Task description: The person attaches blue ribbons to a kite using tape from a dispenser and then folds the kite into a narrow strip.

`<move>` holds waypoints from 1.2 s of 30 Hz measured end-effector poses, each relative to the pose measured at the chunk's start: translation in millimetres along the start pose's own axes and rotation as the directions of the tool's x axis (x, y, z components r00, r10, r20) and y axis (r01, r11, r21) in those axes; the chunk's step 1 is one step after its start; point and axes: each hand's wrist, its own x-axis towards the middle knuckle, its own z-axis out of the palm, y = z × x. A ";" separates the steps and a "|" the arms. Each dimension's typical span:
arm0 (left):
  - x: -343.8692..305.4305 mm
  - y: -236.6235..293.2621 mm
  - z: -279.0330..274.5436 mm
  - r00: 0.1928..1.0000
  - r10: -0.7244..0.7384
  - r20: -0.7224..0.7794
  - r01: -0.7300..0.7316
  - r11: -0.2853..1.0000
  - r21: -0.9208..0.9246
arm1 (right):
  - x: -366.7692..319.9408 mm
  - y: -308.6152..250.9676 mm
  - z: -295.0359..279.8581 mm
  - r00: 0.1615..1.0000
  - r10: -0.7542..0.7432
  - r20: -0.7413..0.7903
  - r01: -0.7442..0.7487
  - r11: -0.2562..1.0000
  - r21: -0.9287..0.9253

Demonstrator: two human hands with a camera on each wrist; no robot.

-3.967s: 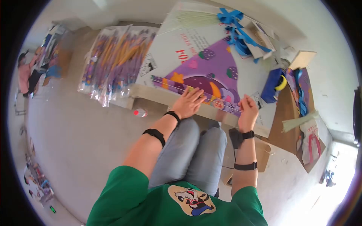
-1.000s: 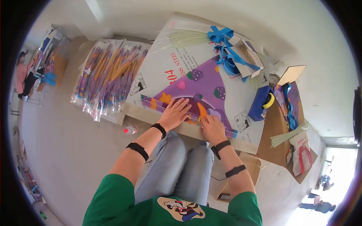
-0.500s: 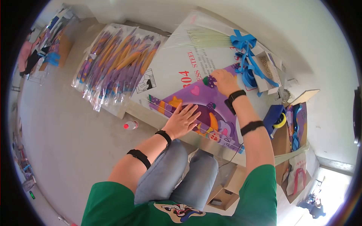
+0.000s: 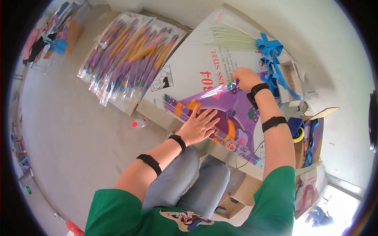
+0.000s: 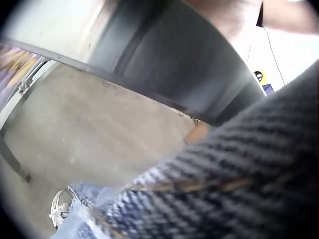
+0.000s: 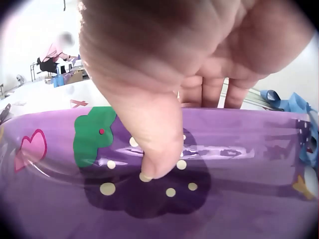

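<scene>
A purple printed sheet [image 4: 248,104] with stars, berries and a heart lies on the white-covered table. Along its near edge runs a narrow printed strip with a thin pale rod. The left hand [image 4: 199,126] rests flat with spread fingers on the sheet near that edge. At the sheet's far edge the right hand [image 4: 247,80] pinches and lifts the material, which curves up and shines. In the right wrist view the thumb of the right hand [image 6: 164,99] presses on the sheet [image 6: 239,199] over a berry print, the other fingers behind the edge. The left wrist view does not show the left fingers.
Bagged purple and orange items [image 4: 130,59] lie at the left. Blue ribbon [image 4: 271,49], thin pale sticks [image 4: 232,39] and an open box [image 4: 290,76] are at the back right. A yellow tape roll [image 4: 299,135] is at the right; a bottle [image 4: 139,123] stands below the table's edge.
The right hand has moved from the near edge to the far edge and now raises the material there. The left hand stays on the sheet. The head view has shifted.
</scene>
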 end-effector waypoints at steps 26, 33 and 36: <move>-0.9 4.5 3.4 0.994 0.027 -0.102 -0.021 0.998 0.064 | -167.4 -123.4 79.9 0.842 0.275 -0.465 -0.238 0.961 0.138; 0.4 5.0 3.7 0.999 0.020 -0.044 -0.015 0.993 0.120 | -186.4 -137.3 87.2 0.817 0.308 -0.487 -0.206 0.945 0.252; 1.3 6.2 2.6 0.998 0.036 -0.044 -0.030 0.991 0.128 | -196.0 -148.4 92.9 0.795 0.358 -0.490 -0.215 0.921 0.324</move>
